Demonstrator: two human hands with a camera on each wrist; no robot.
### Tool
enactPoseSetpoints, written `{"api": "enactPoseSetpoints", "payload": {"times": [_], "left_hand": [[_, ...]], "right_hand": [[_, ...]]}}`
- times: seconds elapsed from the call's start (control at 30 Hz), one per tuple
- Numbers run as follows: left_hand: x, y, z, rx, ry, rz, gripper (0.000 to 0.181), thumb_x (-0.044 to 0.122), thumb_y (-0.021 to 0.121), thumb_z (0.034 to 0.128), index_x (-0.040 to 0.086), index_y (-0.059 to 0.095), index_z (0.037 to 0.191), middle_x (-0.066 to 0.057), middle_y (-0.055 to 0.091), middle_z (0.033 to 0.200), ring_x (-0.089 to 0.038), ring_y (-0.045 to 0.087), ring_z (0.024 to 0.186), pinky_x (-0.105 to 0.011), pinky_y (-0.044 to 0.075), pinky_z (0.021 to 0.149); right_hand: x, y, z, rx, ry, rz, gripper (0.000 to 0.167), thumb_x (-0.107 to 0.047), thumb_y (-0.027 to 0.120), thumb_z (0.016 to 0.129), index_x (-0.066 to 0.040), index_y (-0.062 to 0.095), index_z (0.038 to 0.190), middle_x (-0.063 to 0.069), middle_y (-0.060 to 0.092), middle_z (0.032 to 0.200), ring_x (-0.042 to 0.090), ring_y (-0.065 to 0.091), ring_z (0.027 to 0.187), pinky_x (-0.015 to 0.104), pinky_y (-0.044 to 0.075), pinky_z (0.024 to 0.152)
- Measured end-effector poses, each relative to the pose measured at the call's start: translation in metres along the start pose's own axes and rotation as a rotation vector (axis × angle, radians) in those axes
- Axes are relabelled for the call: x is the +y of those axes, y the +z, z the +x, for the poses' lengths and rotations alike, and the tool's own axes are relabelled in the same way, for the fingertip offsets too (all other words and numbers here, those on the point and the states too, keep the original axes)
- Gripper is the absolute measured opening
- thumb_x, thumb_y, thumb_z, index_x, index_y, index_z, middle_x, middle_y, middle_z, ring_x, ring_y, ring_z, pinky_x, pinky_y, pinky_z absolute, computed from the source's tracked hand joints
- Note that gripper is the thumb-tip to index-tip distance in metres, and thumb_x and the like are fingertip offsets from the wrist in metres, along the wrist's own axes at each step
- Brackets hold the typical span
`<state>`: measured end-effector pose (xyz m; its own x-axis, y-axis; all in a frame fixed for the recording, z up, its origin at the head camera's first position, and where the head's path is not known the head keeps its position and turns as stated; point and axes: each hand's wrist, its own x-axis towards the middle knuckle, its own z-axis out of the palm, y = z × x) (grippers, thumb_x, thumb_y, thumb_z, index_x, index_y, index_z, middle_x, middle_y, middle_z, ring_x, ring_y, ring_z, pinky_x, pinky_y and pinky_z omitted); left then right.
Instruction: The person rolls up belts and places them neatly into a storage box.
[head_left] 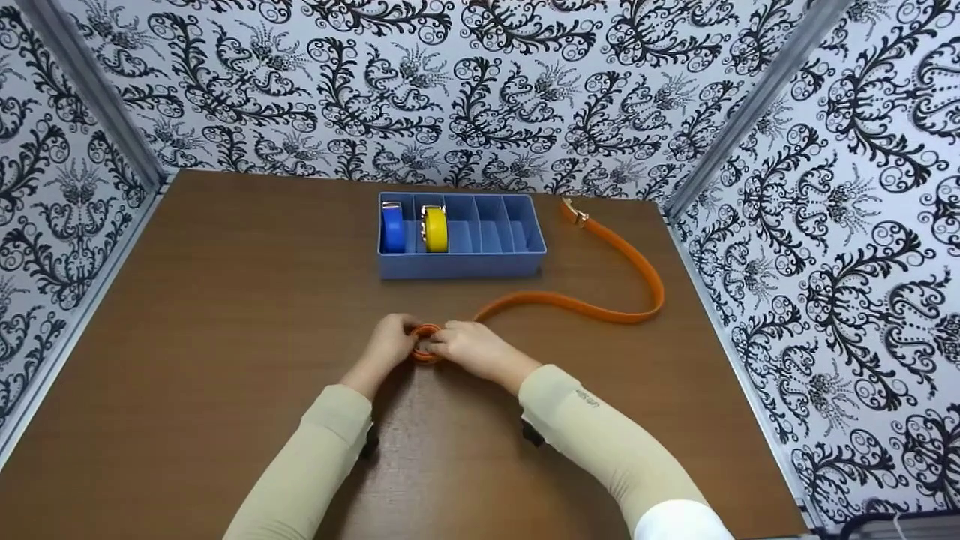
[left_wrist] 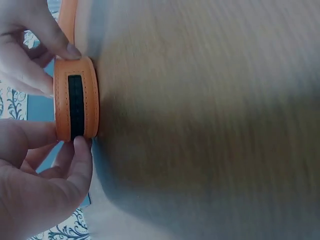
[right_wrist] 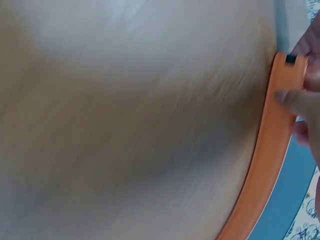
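An orange belt (head_left: 570, 302) lies on the table, one end wound into a small upright-edged coil (head_left: 426, 360). My left hand (head_left: 391, 339) grips the coil's left side; in the left wrist view its thumb and fingers (left_wrist: 80, 165) pinch the rolled leather below a dark slot. On the other side my right hand (head_left: 474, 347) holds the coil, fingertips dipping into its middle. The right wrist view has my right thumb (right_wrist: 295, 100) pressed on the strap. From there the loose length curves right and back to a metal buckle (head_left: 576, 214).
Behind the hands stands a blue-grey divided box (head_left: 461, 266). A rolled blue belt (head_left: 393, 229) and a rolled yellow belt (head_left: 436, 229) sit in separate compartments toward its left. Patterned walls (head_left: 480, 90) with metal posts enclose the brown table (head_left: 247, 300) at the back and sides.
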<state>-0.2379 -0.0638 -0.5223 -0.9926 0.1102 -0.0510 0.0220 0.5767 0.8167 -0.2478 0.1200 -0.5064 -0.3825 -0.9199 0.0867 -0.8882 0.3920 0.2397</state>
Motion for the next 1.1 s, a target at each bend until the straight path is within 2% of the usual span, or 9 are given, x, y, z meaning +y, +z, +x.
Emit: {"api": "enactPoseSetpoints", "payload": {"times": [0.13,0.3,0.37,0.5,0.7,0.8,0.93,1.0,1.1], "left_hand": [[0.000,0.000,0.002,-0.039,0.100,0.039,0.020,-0.010,0.065,0.0837,-0.005,0.074,0.101,-0.020,0.069,0.106,-0.036,0.062,0.105,-0.046,0.048,0.092],[-0.002,0.001,0.005,-0.112,0.186,0.014,0.018,-0.010,0.064,0.0849,-0.005,0.074,0.100,-0.019,0.070,0.105,-0.036,0.062,0.103,-0.047,0.047,0.092],[-0.003,0.001,0.007,-0.142,0.217,0.012,0.018,-0.010,0.063,0.0854,-0.005,0.073,0.100,-0.019,0.070,0.102,-0.036,0.063,0.101,-0.047,0.048,0.091],[-0.004,0.001,0.009,-0.166,0.239,0.021,0.017,-0.009,0.063,0.0859,-0.007,0.073,0.100,-0.020,0.070,0.100,-0.036,0.063,0.099,-0.047,0.049,0.088],[-0.003,0.001,0.008,-0.045,0.081,-0.008,0.014,-0.003,0.068,0.0866,-0.003,0.076,0.099,-0.017,0.071,0.100,-0.032,0.065,0.095,-0.043,0.052,0.084],[-0.005,0.005,0.006,0.006,-0.011,-0.054,0.018,0.001,0.066,0.0893,-0.003,0.073,0.105,-0.017,0.071,0.096,-0.022,0.064,0.065,-0.033,0.053,0.060],[-0.003,0.009,0.001,0.051,-0.109,-0.141,0.031,0.004,0.065,0.0884,-0.007,0.065,0.118,-0.020,0.068,0.098,-0.012,0.047,0.040,-0.023,0.041,0.039],[0.002,0.009,-0.002,0.088,-0.170,-0.162,0.036,0.006,0.067,0.0859,-0.008,0.063,0.119,-0.021,0.068,0.101,-0.015,0.054,0.045,-0.025,0.045,0.042],[0.010,0.011,-0.004,0.154,-0.244,-0.153,0.036,0.007,0.068,0.0834,-0.008,0.064,0.115,-0.022,0.067,0.106,-0.024,0.065,0.068,-0.032,0.053,0.058]], "right_hand": [[0.012,0.004,-0.005,0.062,-0.111,-0.071,0.027,-0.013,0.061,0.095,-0.024,0.073,0.117,-0.007,0.068,0.109,0.018,0.052,0.085,0.029,0.044,0.073],[0.023,0.008,-0.009,0.086,-0.227,-0.100,0.028,-0.011,0.060,0.095,-0.019,0.072,0.119,-0.004,0.067,0.115,0.019,0.053,0.101,0.031,0.042,0.088],[0.025,0.010,-0.011,0.099,-0.244,-0.089,0.025,-0.010,0.060,0.095,-0.017,0.073,0.115,-0.004,0.068,0.113,0.021,0.054,0.106,0.033,0.042,0.093],[0.023,0.015,-0.010,0.141,-0.212,-0.042,0.020,-0.011,0.060,0.095,-0.018,0.077,0.104,-0.007,0.069,0.094,0.019,0.053,0.094,0.032,0.041,0.084],[0.016,0.018,0.000,0.186,-0.068,0.068,0.015,-0.011,0.066,0.092,-0.019,0.078,0.088,-0.006,0.062,0.074,0.019,0.043,0.075,0.032,0.035,0.068],[0.012,0.017,0.005,0.176,0.012,0.159,0.004,-0.018,0.075,0.086,-0.018,0.078,0.085,-0.005,0.066,0.074,0.021,0.044,0.074,0.033,0.034,0.065],[0.006,0.016,0.011,0.120,0.115,0.199,0.015,-0.028,0.082,0.078,-0.020,0.079,0.090,-0.007,0.070,0.079,0.020,0.046,0.077,0.034,0.035,0.067],[0.004,0.015,0.014,0.100,0.149,0.183,0.018,-0.030,0.082,0.076,-0.020,0.078,0.090,-0.007,0.069,0.079,0.019,0.047,0.078,0.034,0.036,0.070],[0.001,0.015,0.016,0.110,0.187,0.168,0.017,-0.030,0.081,0.075,-0.019,0.078,0.087,-0.007,0.069,0.077,0.019,0.048,0.077,0.035,0.038,0.072]]}}
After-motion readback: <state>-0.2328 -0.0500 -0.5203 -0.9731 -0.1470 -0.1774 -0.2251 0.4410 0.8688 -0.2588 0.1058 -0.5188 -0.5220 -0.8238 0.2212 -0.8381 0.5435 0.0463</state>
